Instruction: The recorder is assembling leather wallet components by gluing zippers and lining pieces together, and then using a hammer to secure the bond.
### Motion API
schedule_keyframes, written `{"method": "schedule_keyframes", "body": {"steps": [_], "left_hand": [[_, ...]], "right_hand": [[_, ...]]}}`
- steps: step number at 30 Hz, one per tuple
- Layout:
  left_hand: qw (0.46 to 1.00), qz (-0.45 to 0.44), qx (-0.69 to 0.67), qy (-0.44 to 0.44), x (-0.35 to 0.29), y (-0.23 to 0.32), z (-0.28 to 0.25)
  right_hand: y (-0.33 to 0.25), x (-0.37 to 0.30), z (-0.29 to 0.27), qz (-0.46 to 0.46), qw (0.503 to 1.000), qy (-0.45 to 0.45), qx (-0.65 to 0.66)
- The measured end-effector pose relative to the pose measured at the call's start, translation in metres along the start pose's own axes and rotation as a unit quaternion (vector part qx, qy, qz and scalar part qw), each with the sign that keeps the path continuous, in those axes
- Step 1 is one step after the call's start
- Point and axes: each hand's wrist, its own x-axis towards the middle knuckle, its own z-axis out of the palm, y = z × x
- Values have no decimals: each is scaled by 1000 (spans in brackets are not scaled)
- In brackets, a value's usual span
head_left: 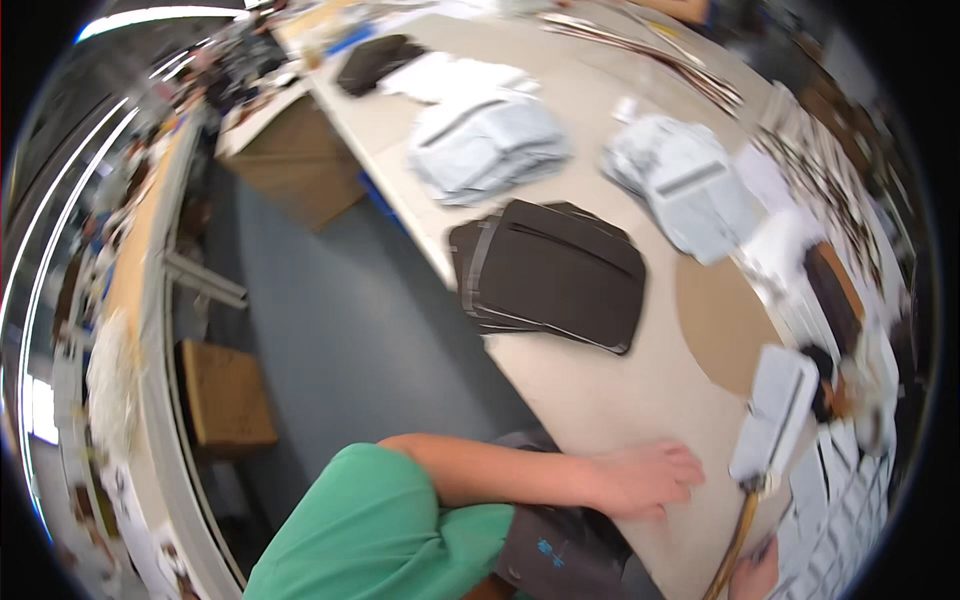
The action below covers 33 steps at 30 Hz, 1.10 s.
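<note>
A: What stood furthest left?
B: A cardboard box [235, 400], on the floor. Next came the worktop [560, 390], with a layered pile of pale grey panels [485, 145] towards its far part and, nearer, a stack of dark brown panels [560, 285], its edges unevenly fanned.

A: And the left hand [645, 480]?
B: Over the bare worktop, near its edge, fingers loosely apart and nothing visible in them. Blur hid whether it touched the surface.

A: Further right?
B: A second pale grey pile [680, 180] lay further back, then a flat tan rounded piece [725, 325]. Nearer was a narrow tan strip [740, 540], its upper end meeting a single pale panel [775, 410] with a dark lengthwise slit. The right hand [755, 572] was beside the strip, mostly cut off; I couldn't tell whether its fingers were closed on anything.

A: How would that single panel have handled?
B: Light, I judged, fairly flat but flexible, unlikely to break. I'd have pinched its long outer edge, away from the slit. The strip looked springier, best taken mid-length.
</note>
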Motion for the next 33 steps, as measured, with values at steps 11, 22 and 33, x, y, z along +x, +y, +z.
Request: {"method": "schedule_keyframes", "body": {"steps": [11,22,33], "left_hand": [[996,-65,43,-40,-1,11,-34],[994,-85,69,-31,6,18,-27],[995,-69,56,-41,3,14,-24]], "right_hand": [[-7,-8,37,-128,967,209,64],[25,-22,37,-23,900,263,346],[44,-37,-12,-51,635,360,682]]}}
